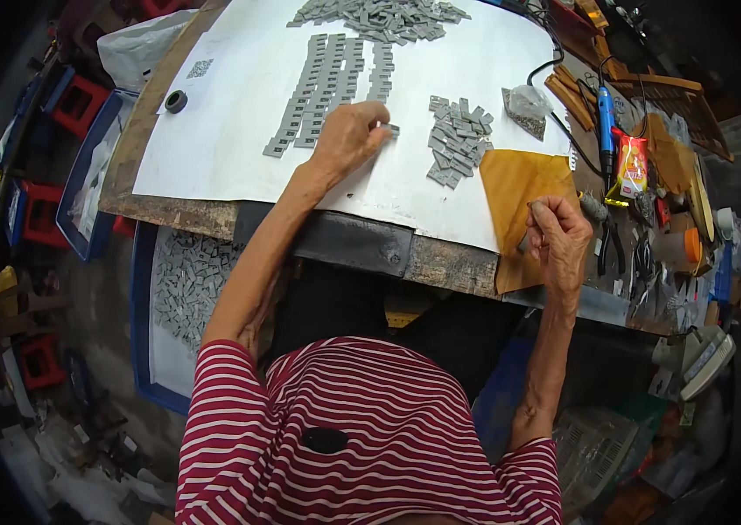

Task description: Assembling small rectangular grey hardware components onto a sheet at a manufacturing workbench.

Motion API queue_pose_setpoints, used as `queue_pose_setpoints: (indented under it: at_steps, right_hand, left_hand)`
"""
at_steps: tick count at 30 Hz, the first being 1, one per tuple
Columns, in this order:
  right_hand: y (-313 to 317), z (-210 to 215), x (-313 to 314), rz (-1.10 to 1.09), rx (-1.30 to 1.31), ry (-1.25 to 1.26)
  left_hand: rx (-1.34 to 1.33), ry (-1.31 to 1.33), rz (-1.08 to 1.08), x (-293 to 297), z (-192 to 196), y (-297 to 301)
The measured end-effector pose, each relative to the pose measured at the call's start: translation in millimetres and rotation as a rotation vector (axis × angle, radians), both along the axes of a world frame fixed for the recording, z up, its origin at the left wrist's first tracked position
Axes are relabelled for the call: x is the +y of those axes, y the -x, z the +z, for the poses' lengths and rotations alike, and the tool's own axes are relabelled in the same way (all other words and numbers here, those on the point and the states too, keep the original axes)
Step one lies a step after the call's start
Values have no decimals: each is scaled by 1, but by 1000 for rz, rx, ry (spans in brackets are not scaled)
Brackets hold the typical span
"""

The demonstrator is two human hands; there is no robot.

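Observation:
My left hand reaches over the white-covered table, thumb and fingertips pinched on a small grey block. Just beyond it a short row of similar blocks runs away from me. To its left several longer rows of grey blocks lie side by side. A loose pile of blocks rests between my two hands. My right hand is closed in a pinch above an amber-brown sheet; what its fingertips hold is too small to make out.
A bigger heap of grey blocks lies at the far side. A bag of tiny parts, a blue electric screwdriver, a red-yellow packet and pliers sit at right. A black ring is at left; a blue tray stands below.

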State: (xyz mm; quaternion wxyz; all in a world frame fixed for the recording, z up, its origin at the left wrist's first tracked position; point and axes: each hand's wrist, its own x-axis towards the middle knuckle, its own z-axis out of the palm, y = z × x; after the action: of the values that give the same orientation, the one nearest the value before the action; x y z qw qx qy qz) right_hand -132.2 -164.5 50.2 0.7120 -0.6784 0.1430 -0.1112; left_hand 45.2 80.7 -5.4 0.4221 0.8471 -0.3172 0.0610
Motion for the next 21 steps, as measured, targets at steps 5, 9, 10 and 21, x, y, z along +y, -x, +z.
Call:
queue_pose_setpoints:
  at_steps: [5,9,10,21]
  right_hand:
    - [4,-3,-3,-10,-7,-3]
    - [10,0,-5,-27,-1,5]
    - [11,0,-5,-30,4,9]
    - [21,2,-7,-27,-25,-4]
  left_hand:
    - [-75,-35,68,4,-9,1]
    - [-126,-135,88,7,-11,-2]
    - [-156,-168,99,7,-10,-2]
    - [-211,-317,179,10,-9,-8]
